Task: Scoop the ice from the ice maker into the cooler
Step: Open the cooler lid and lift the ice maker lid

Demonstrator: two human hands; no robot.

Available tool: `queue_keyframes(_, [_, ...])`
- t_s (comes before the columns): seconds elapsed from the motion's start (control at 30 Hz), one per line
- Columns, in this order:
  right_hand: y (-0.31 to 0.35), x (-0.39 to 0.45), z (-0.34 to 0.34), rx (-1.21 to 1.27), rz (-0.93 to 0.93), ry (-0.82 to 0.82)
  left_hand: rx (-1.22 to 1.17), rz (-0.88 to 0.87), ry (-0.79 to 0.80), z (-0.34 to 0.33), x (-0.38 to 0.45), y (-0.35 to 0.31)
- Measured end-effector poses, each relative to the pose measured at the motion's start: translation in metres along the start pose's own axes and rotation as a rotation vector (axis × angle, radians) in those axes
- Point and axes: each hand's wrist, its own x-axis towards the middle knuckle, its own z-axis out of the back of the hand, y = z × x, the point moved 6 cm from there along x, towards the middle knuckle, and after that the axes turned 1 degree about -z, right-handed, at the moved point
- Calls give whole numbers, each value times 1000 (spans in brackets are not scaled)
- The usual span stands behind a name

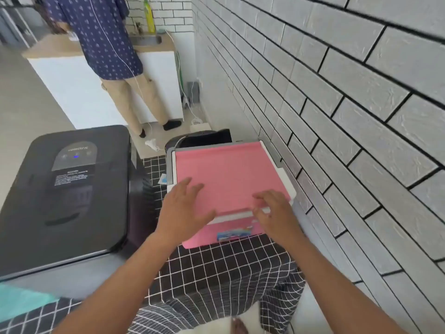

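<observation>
- Resting on the closed pink cooler (224, 169), the left hand (185, 210) lay flat with fingers spread, holding nothing.
- The right hand (274, 210) had its fingers bent down over the lid's near edge; whether it truly gripped the rim could not be told.
- The black ice maker (65, 194) stood just left of the cooler, lid shut.
- No ice or scoop showed, so the task seemed barely begun: both lids needed opening before scooping.

The pink cooler (226, 169) sat shut on the black checked tabletop (216, 263), against the brick wall (337, 116). Both hands lay on its lid, the left hand (185, 210) flat, the right hand (274, 210) with fingers bent at the front edge. Left of the cooler stood the black ice maker (69, 189), lid down.
</observation>
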Motion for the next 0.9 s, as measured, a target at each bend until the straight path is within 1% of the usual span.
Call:
queue_keyframes(0.07, [1, 13, 3, -76, 78, -20, 100, -1, 82, -11, 9, 2])
queue_keyframes(0.13, [-2, 24, 8, -131, 93, -16, 192, 16, 170, -24, 11, 8])
queue_keyframes(0.17, [-5, 29, 6, -152, 103, 1, 253, 12, 179, -30, 10, 9])
queue_keyframes(0.23, [-14, 34, -1, -232, 126, 65, 347, -4, 148, -40, 6, 12])
queue_keyframes(0.3, [-22, 41, -4, -357, 160, 132, 344, -6, 104, -39, 6, 12])
queue_keyframes(0.4, [-35, 45, -6, -454, 213, 170, 329, 17, 70, -42, 7, 10])
queue_keyframes(0.47, [-37, 42, -9, -507, 262, 134, 325, 31, 45, -39, 6, 10])
queue_keyframes(0.53, [-40, 42, -10, -500, 285, 84, 335, 40, 27, -38, 7, 10])
queue_keyframes(0.63, [-43, 40, -12, -464, 326, 29, 391, 52, 76, -38, 4, 7])
queue_keyframes(0.7, [-43, 38, -9, -421, 392, -48, 405, 47, 84, -37, 1, 2])
queue_keyframes(0.73, [-42, 39, -4, -391, 429, -106, 387, 46, 58, -35, 0, -1])
queue_keyframes(0.8, [-37, 42, 11, -325, 483, -232, 290, 46, -50, -23, 0, -6])
queue_keyframes(0.9, [-24, 53, 31, -276, 524, -337, 200, 9, -241, 2, 5, -11])
